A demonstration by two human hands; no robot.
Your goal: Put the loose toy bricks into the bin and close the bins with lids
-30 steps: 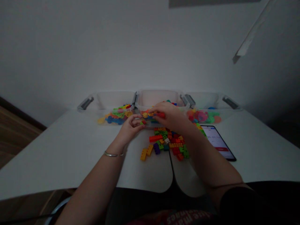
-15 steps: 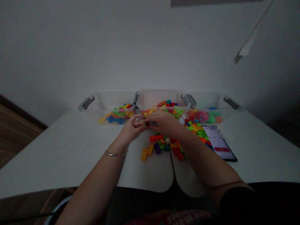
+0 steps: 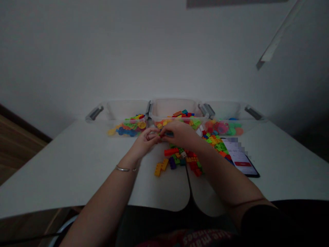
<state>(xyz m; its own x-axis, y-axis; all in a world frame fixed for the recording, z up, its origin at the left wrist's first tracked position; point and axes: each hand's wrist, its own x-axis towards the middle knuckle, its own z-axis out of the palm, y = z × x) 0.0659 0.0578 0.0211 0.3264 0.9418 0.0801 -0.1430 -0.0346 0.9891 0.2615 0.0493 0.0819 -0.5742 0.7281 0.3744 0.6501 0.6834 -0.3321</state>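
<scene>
My left hand (image 3: 144, 140) and my right hand (image 3: 180, 133) meet above the table, just in front of the middle clear bin (image 3: 174, 107). Their fingertips pinch small coloured bricks (image 3: 163, 134) together between them; red and green show, the rest is hidden by the fingers. A silver bangle sits on my left wrist. Below the hands a loose pile of coloured bricks (image 3: 180, 159) lies on the white table (image 3: 77, 161), with more bricks (image 3: 214, 142) spread to the right.
Three clear bins stand in a row at the back: the left bin (image 3: 125, 109) and right bin (image 3: 226, 111) hold other coloured toy pieces. A phone (image 3: 240, 157) with a lit screen lies right of the pile. A gap splits the table's front edge.
My right hand drew back out of the middle bin and came down to meet my left hand. Both hands now press bricks together. Bricks right of the pile came into view.
</scene>
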